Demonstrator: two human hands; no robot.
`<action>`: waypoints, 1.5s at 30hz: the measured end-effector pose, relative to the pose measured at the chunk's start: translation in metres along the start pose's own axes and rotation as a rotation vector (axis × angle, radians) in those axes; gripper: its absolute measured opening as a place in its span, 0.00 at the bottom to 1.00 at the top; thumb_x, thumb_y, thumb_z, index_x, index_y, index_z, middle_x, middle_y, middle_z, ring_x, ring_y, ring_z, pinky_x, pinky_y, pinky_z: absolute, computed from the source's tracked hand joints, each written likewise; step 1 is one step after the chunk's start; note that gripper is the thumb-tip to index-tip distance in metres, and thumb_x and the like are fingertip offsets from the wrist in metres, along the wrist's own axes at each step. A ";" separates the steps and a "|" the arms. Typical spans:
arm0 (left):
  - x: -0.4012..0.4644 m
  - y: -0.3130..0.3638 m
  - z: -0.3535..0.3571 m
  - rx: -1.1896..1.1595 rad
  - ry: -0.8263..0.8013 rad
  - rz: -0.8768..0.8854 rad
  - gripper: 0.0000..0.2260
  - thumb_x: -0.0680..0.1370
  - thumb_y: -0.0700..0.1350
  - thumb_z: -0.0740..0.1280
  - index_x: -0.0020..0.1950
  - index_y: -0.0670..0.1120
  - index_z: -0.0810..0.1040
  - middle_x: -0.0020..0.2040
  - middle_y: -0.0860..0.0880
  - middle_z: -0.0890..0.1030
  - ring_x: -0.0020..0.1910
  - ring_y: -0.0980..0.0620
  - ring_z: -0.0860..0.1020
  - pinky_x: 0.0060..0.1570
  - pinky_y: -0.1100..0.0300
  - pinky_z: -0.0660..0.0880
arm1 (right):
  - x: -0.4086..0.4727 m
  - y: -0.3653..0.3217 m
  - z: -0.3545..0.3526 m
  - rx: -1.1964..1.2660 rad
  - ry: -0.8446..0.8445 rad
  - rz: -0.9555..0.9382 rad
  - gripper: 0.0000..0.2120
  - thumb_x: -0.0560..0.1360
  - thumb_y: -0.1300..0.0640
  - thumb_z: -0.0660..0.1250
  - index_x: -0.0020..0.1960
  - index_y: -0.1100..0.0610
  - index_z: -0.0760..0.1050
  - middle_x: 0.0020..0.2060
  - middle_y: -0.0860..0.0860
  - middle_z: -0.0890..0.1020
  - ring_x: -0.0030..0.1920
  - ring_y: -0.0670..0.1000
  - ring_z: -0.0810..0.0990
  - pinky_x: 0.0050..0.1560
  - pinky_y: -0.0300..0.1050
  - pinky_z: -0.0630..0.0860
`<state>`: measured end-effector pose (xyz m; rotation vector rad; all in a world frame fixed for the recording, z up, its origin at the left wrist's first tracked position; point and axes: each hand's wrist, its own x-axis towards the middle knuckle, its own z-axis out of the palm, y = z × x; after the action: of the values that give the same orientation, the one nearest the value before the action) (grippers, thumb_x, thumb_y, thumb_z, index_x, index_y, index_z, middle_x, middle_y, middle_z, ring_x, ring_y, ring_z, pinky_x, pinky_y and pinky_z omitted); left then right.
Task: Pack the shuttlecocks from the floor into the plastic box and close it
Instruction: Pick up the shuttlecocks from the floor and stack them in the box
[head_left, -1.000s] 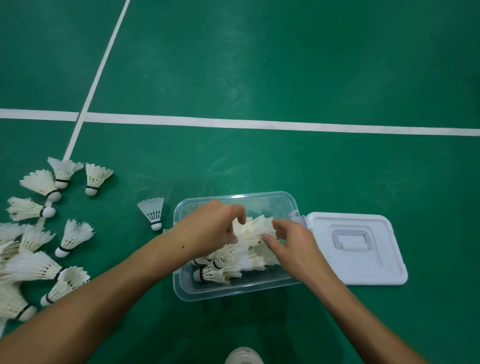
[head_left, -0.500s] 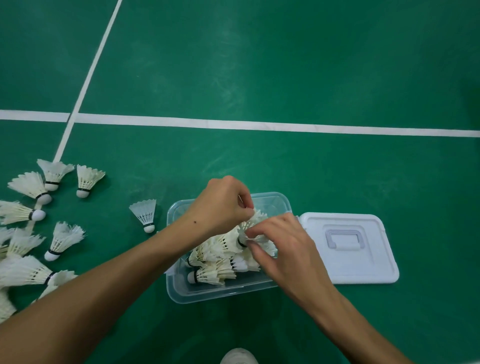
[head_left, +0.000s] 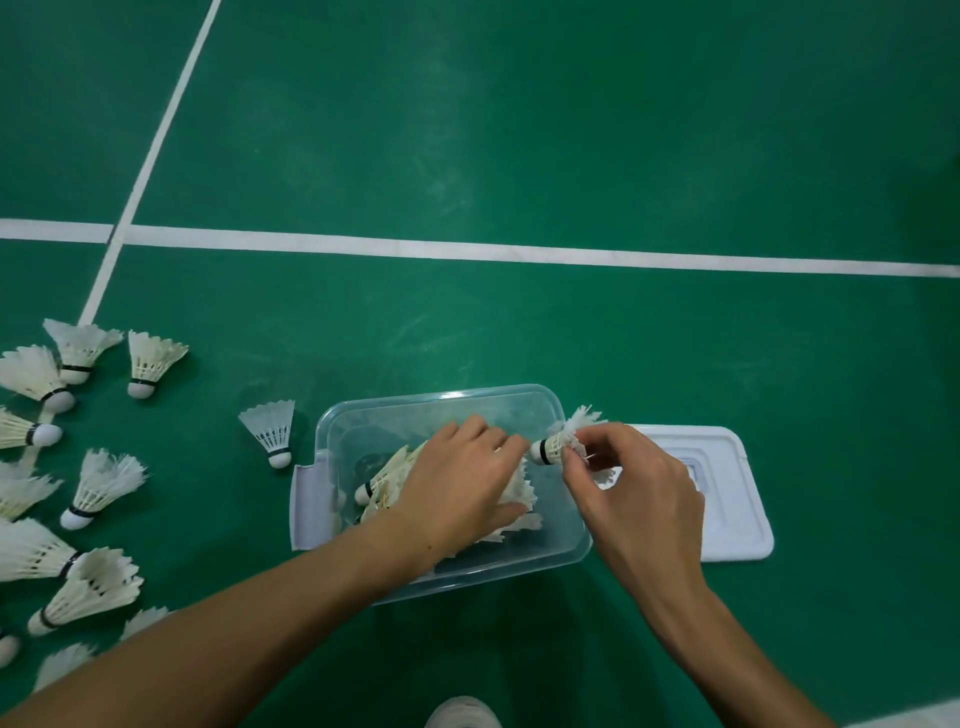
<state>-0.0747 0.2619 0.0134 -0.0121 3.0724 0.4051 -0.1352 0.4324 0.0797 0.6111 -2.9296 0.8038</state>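
Over the plastic box (head_left: 563, 540), a shuttlecock (head_left: 558, 444) is pinched by the right hand (head_left: 636, 488); the packed shuttlecocks (head_left: 387, 480) inside are pressed by the left hand (head_left: 460, 491), fingers together.

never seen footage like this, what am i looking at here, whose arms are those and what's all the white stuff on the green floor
There is no machine here: a person wears a camera on the head, looking down at their own arms. The left hand presses on shuttlecocks already in the clear plastic box. The right hand pinches one shuttlecock at the box's right edge. The white lid lies on the floor beside the box, so the box is open. More loose shuttlecocks lie scattered at the left on the green court floor.
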 end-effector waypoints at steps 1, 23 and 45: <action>0.003 0.004 0.006 0.049 -0.010 -0.011 0.28 0.76 0.65 0.70 0.69 0.51 0.74 0.63 0.50 0.82 0.60 0.46 0.75 0.60 0.49 0.73 | 0.001 0.000 0.001 -0.004 -0.008 0.003 0.03 0.76 0.48 0.74 0.47 0.44 0.80 0.41 0.37 0.84 0.42 0.42 0.83 0.39 0.50 0.80; -0.001 -0.014 0.003 -0.097 0.078 -0.112 0.24 0.77 0.64 0.71 0.69 0.56 0.74 0.60 0.56 0.84 0.57 0.50 0.80 0.52 0.53 0.77 | 0.018 -0.007 0.053 0.409 -0.515 0.315 0.04 0.83 0.61 0.67 0.55 0.56 0.80 0.44 0.53 0.87 0.34 0.53 0.88 0.42 0.59 0.87; -0.013 -0.016 -0.021 -0.281 0.166 -0.188 0.37 0.73 0.69 0.72 0.77 0.54 0.68 0.74 0.54 0.74 0.67 0.52 0.76 0.61 0.51 0.79 | 0.045 -0.001 0.015 0.316 -0.265 0.148 0.06 0.78 0.53 0.73 0.55 0.51 0.84 0.45 0.41 0.87 0.47 0.40 0.86 0.54 0.52 0.85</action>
<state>-0.0627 0.2412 0.0305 -0.3582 3.1038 0.8574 -0.1758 0.4075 0.0734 0.5611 -3.1394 1.3149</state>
